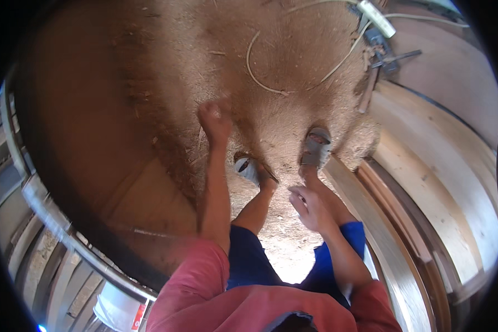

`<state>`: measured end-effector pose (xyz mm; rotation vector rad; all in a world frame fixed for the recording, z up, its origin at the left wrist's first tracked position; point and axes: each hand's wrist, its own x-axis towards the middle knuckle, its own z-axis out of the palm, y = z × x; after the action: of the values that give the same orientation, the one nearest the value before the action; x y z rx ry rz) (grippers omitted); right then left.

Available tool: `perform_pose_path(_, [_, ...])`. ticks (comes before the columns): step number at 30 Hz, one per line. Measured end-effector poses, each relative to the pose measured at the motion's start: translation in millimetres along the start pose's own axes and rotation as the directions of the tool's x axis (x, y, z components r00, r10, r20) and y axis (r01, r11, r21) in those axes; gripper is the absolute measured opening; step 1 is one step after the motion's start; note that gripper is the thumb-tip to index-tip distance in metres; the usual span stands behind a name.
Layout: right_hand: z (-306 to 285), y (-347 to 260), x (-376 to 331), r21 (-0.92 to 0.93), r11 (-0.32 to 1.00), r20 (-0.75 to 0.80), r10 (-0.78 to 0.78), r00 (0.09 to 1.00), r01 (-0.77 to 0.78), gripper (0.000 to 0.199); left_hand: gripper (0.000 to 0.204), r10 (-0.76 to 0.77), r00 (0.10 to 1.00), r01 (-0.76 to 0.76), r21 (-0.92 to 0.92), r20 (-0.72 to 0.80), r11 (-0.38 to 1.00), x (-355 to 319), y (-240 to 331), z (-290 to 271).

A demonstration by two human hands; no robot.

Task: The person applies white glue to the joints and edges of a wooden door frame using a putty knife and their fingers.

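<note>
My left hand reaches forward over the sawdust-covered floor, its fingers curled into a loose fist and a little smeared by motion. Nothing shows in it, and it hangs just right of a large brown board or panel. Closer to my body, my right hand is in the air in front of my right shin. Its fingers are loosely bent and apart, with no object visible in them. Below are my feet in grey sandals.
Long wooden planks lie along the right side. A pale cable loops over the floor toward a white power strip and a dark blue-grey tool. Stacked timber and a white bucket stand at lower left.
</note>
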<state>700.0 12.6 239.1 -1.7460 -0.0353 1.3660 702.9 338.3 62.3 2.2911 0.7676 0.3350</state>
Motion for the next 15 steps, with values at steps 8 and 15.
perform_pose_path(8, [22.6,-116.6,-56.5,0.943,0.113,0.32,-0.062,0.945,-0.312,0.036,0.036,0.054,0.988,-0.036,-0.12,0.146,0.992,-136.7,270.3,-188.9])
perform_pose_path(15, [22.9,-213.5,-116.4,0.518,0.85,0.306,-0.076,0.949,-0.099,0.03,0.035,0.101,0.995,-0.1,-0.057,0.022,0.993,-181.9,357.5,-290.8])
